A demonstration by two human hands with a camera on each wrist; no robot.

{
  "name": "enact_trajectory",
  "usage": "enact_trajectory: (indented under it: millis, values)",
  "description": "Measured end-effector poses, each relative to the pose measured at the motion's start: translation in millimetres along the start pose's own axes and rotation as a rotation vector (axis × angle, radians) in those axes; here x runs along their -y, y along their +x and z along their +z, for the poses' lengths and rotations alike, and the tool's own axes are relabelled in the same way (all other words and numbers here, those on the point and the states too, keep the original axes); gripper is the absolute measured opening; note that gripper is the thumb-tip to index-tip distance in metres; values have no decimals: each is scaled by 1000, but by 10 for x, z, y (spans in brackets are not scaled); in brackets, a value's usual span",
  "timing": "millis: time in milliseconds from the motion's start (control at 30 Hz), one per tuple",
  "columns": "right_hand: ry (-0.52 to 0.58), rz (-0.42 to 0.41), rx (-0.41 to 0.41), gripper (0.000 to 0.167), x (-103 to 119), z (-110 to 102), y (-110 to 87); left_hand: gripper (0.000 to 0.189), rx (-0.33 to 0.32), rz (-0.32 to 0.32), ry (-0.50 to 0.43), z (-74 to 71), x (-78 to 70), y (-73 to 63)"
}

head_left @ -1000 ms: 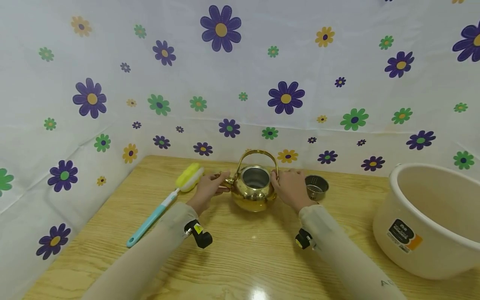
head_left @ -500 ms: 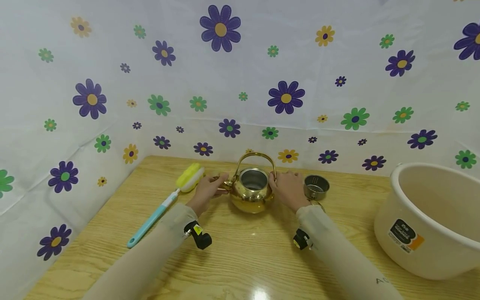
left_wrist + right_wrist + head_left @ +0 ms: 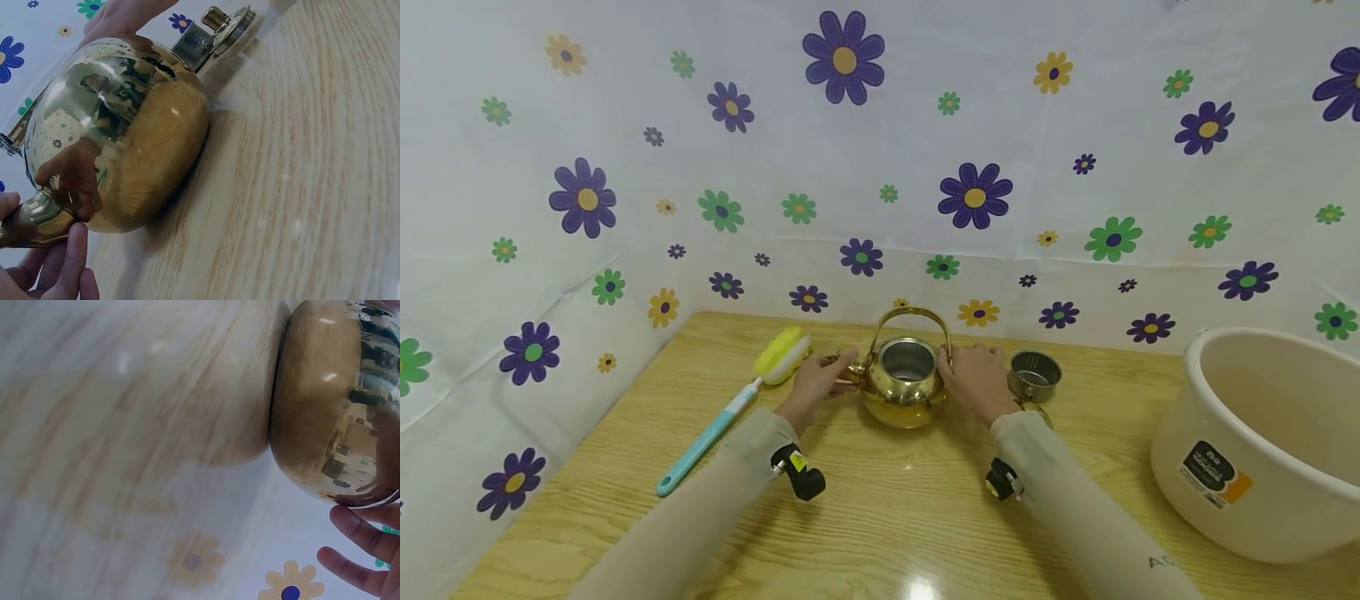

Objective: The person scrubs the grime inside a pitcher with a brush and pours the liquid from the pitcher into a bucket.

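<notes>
A shiny brass kettle [image 3: 901,407] stands upright on the wooden table with its top uncovered and its arched handle [image 3: 912,311] raised. My left hand [image 3: 820,380] pinches the short spout [image 3: 39,219] between thumb and fingers. On the opposite side, my right hand [image 3: 979,379] holds the kettle near the lower end of the handle. Part of that grip is hidden behind the brass. In the right wrist view two fingertips point down, one at the kettle's side and one apart from it.
Right of the kettle sit a perforated metal strainer [image 3: 1035,377] and a knobbed lid [image 3: 232,31]. A yellow-and-white sponge brush [image 3: 708,442] with a blue handle lies at left. The large cream tub [image 3: 1232,500] occupies the right side. Flowered cloth [image 3: 880,150] hangs behind the table.
The kettle has shifted slightly left and towards me, with both hands following it. More of the lid now shows beside my right wrist.
</notes>
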State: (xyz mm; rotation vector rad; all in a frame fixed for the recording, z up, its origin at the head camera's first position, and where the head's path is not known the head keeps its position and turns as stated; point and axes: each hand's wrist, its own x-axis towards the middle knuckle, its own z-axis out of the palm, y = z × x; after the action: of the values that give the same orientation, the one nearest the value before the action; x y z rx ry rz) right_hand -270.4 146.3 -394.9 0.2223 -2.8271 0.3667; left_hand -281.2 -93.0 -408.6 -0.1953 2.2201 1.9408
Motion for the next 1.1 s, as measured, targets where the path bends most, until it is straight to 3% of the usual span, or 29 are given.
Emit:
enact_trajectory:
  millis: [400,600,767,933,1100]
  values:
    - [14,19,22,45,50,-27,-16,66,1,-19,-28,12,7,-4]
    - [-24,10,7,42,33,-15,-11,60,-3,6,2,16,20,-20]
    - [-9,-13,-44,42,18,-41,-27,57,-2,31,56,11,24,-32]
    - [-40,-62,-128,40,32,-75,-40,69,-15,33,100,-24,0,-55]
    - [-71,-99,-211,43,37,-73,-42,65,-52,115,108,-62,-66,-76]
